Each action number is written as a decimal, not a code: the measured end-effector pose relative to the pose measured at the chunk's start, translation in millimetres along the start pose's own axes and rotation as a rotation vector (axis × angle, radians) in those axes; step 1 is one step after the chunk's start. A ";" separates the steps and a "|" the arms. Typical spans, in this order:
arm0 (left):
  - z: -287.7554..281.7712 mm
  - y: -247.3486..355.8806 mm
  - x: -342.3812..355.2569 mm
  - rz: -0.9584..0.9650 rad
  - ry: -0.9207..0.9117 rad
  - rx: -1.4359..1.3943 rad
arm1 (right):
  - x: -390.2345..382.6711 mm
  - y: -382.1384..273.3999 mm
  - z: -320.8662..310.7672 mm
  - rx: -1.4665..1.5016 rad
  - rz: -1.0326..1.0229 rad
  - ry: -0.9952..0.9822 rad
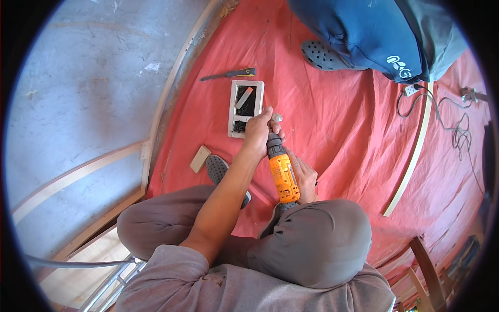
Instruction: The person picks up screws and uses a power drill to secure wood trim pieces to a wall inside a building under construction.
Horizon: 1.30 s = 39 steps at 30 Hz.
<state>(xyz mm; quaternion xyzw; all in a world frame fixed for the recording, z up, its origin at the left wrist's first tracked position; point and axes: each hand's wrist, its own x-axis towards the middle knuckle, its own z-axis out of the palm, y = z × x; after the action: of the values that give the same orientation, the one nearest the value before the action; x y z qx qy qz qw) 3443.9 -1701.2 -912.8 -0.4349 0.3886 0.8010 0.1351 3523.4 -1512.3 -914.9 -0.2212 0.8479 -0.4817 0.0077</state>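
An orange and black cordless drill [283, 177] points away from me over the red sheet. My right hand [305, 179] is closed around it from the right side; its handle is mostly hidden. At the drill's chuck, my left hand [257, 131] is closed, the fingers pinched together at the tip. Whatever lies between them is too hidden to make out. A small pale, shiny piece [277, 118] shows beside those fingertips. Just beyond my left hand lies a white divided box [233, 104] of dark screws, with an orange-and-white stick [244, 97] on top.
A hand saw [228, 74] lies beyond the box. Near my left shoe is a wood block [200, 158]. Another person's blue-clad leg [358, 36] is at far right. A long wood strip [410, 161] and a cable [442, 114] lie right; a grey wood-framed panel [88, 93] stands left.
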 end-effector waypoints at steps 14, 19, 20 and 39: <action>-6.7 -5.8 7.8 -0.033 0.054 -0.019 | 8.3 19.9 -13.9 -0.070 -0.121 -0.106; -17.3 -14.3 12.5 -0.055 0.093 -0.148 | 6.8 24.6 -9.9 0.027 -0.080 -0.039; -15.0 -14.6 10.7 -0.046 0.099 -0.159 | 5.1 23.6 -8.8 0.018 -0.059 -0.022; -11.6 -18.6 13.2 -0.068 -0.004 -0.287 | 0.8 -3.1 -9.6 0.056 0.022 0.006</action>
<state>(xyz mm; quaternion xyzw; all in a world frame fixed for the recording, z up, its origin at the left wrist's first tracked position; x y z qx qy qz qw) 3453.4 -1699.1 -936.4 -0.4611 0.2548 0.8441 0.0996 3521.7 -1506.2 -907.0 -0.2101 0.8366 -0.5056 0.0166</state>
